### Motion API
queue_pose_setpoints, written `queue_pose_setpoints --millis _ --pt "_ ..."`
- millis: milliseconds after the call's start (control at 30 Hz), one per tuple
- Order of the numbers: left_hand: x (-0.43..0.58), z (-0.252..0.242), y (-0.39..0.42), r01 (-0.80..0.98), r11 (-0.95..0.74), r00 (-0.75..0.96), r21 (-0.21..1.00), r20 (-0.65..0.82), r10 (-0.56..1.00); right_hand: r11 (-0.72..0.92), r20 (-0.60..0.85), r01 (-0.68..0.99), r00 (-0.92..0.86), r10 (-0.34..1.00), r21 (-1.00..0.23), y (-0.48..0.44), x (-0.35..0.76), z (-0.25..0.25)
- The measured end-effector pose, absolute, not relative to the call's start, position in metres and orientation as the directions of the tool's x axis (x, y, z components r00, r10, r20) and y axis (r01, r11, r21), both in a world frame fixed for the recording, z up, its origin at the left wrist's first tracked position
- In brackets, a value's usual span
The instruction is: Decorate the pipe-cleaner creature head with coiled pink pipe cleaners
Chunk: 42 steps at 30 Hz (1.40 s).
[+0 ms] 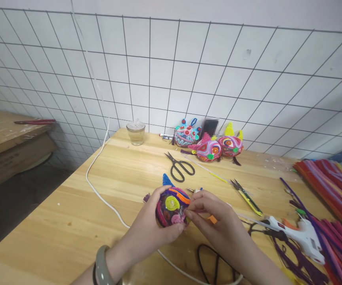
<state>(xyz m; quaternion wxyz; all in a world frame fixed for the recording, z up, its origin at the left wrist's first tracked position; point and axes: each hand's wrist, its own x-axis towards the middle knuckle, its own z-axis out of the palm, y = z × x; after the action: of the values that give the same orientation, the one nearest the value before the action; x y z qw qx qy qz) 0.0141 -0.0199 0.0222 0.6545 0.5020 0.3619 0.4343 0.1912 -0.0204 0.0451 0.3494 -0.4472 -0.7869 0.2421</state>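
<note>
My left hand [155, 225] is wrapped round a round fish-like ornament [173, 198], covered in coils of fuzzy chenille stem with a yellow disc on its side and a blue point on top. My right hand [211, 209] has thumb and forefinger pinched together at the ornament's right side, beside a pink patch. Whatever lies between those fingertips is too small to make out. Just behind my right hand, the metal tip of a tool [190, 190] shows, the rest covered.
Black scissors [178, 166] and yellow thread snips [246, 197] lie beyond my hands. Several finished ornaments [208, 150] and a glass cup [136, 132] stand by the wall. At right are a white glue gun [303, 237] and bundled chenille stems [334, 190]. A white cord [99, 198] crosses the table.
</note>
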Motion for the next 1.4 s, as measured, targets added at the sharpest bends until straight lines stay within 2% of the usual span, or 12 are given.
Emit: queue_pose_setpoints --millis 233,467,767,900,1133,1400 --pt "0.011 0.024 -0.020 -0.143 0.114 0.392 0.983 -0.049 0.919 0.444 0.288 0.509 -0.358 0.888 -0.738 -0.020 0.191 0.043" --pt "0.008 0.018 -0.018 -0.155 0.145 0.459 0.977 -0.059 0.886 0.400 0.252 0.488 -0.341 0.905 -0.776 -0.018 0.191 0.046" --pt "0.008 0.014 -0.018 -0.089 0.154 0.359 0.984 -0.113 0.926 0.379 0.262 0.488 -0.292 0.920 -0.786 -0.020 0.189 0.047" --pt "0.013 0.014 -0.020 -0.136 0.130 0.264 0.982 -0.090 0.960 0.364 0.245 0.499 -0.288 0.926 -0.787 -0.020 0.187 0.045" --pt "0.010 0.006 -0.015 -0.032 0.080 0.273 0.996 -0.069 0.960 0.372 0.267 0.495 -0.271 0.925 -0.786 -0.020 0.184 0.045" --pt "0.010 0.006 -0.016 -0.054 0.119 0.262 0.991 -0.101 0.960 0.284 0.220 0.441 -0.191 0.957 -0.851 -0.018 0.180 0.046"
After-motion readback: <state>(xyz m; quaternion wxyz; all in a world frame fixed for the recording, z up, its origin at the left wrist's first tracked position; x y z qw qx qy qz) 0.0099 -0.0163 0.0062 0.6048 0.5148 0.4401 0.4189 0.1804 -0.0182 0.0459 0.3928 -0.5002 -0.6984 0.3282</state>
